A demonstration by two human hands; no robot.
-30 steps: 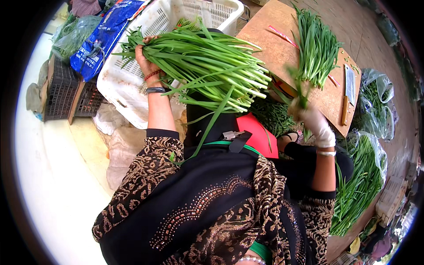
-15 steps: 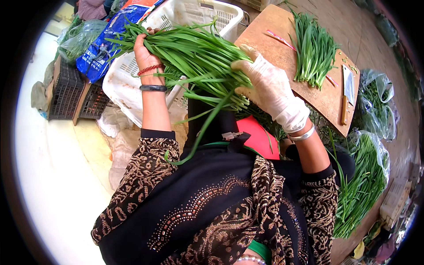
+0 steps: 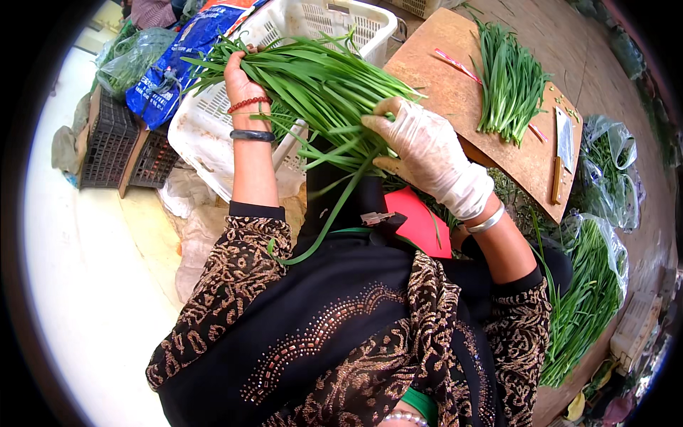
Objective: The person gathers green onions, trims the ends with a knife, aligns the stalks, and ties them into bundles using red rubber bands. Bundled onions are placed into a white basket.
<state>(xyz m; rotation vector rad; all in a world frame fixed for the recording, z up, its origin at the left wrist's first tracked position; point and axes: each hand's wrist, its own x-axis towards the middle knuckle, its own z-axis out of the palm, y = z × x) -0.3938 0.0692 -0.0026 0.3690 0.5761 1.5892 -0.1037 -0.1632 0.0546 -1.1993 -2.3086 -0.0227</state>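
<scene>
A thick bunch of garlic chives (image 3: 320,82) lies across my lap, leafy tips to the left and pale stem ends to the right. My left hand (image 3: 242,71), bare, with a red bead bracelet and a dark bangle, is wrapped round the leafy end; most of its fingers are hidden under the leaves. In a white glove, my right hand (image 3: 430,153) pinches chives near the stem end. One long leaf (image 3: 334,213) droops from there toward my left sleeve.
At right, a wooden board (image 3: 434,64) bears another chive bundle (image 3: 509,85), a red-and-white strip (image 3: 455,65) and a cleaver (image 3: 564,142). Bagged chives (image 3: 583,299) lie beyond. A white plastic crate (image 3: 203,142) stands ahead, black crates (image 3: 107,146) and a blue sack (image 3: 160,92) farther left.
My right hand has shifted slightly left along the bunch, its thumb and fingers closing in over the stems. My left hand keeps its hold, moving slightly right.
</scene>
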